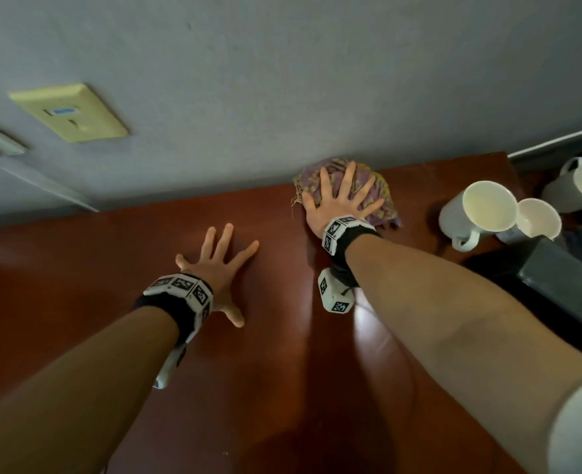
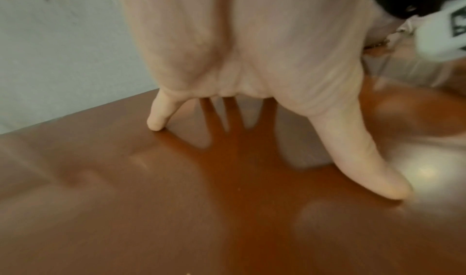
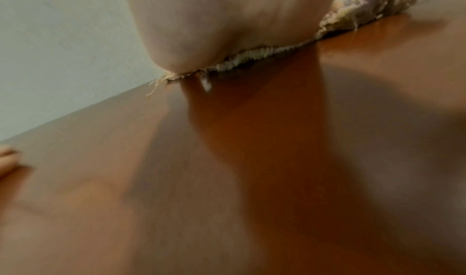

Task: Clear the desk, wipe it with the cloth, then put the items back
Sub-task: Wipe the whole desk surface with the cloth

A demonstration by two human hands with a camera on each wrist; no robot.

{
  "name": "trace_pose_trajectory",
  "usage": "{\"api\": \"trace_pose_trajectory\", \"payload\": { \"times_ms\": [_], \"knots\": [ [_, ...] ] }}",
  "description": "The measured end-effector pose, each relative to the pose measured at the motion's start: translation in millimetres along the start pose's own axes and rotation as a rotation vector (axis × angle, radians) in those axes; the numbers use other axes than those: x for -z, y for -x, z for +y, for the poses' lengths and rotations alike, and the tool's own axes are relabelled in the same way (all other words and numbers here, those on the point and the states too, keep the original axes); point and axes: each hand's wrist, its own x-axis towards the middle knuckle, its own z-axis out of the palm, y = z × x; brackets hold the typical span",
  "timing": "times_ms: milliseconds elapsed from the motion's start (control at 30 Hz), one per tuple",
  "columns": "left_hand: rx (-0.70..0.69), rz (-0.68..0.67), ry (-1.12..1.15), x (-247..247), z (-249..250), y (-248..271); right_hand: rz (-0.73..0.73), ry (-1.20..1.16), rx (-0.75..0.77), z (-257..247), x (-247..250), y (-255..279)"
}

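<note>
A purple and yellow cloth (image 1: 382,196) lies bunched on the reddish-brown desk (image 1: 265,354) at its far edge, against the wall. My right hand (image 1: 340,196) presses flat on the cloth with fingers spread. The right wrist view shows the heel of that hand on the cloth's frayed edge (image 3: 254,55). My left hand (image 1: 222,265) rests flat on the bare desk, nearer and to the left, fingers spread. In the left wrist view its fingertips (image 2: 155,124) touch the glossy desk (image 2: 227,219).
Two white mugs (image 1: 477,210) (image 1: 537,218) stand at the desk's right end, and a third mug (image 1: 580,186) sits beyond them. A dark box (image 1: 563,278) lies at the right. The grey wall (image 1: 282,80) bears a yellow socket plate (image 1: 68,112).
</note>
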Motion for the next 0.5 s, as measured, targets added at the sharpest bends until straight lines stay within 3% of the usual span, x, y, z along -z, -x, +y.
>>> {"api": "trace_pose_trajectory", "payload": {
  "times_ms": [333,500],
  "knots": [
    [-0.011,0.06,-0.053,9,13,20,-0.034,0.026,0.023,25,-32,92],
    [-0.081,0.044,-0.158,17,31,21,-0.06,-0.004,-0.077,54,-49,137]
  ]
}}
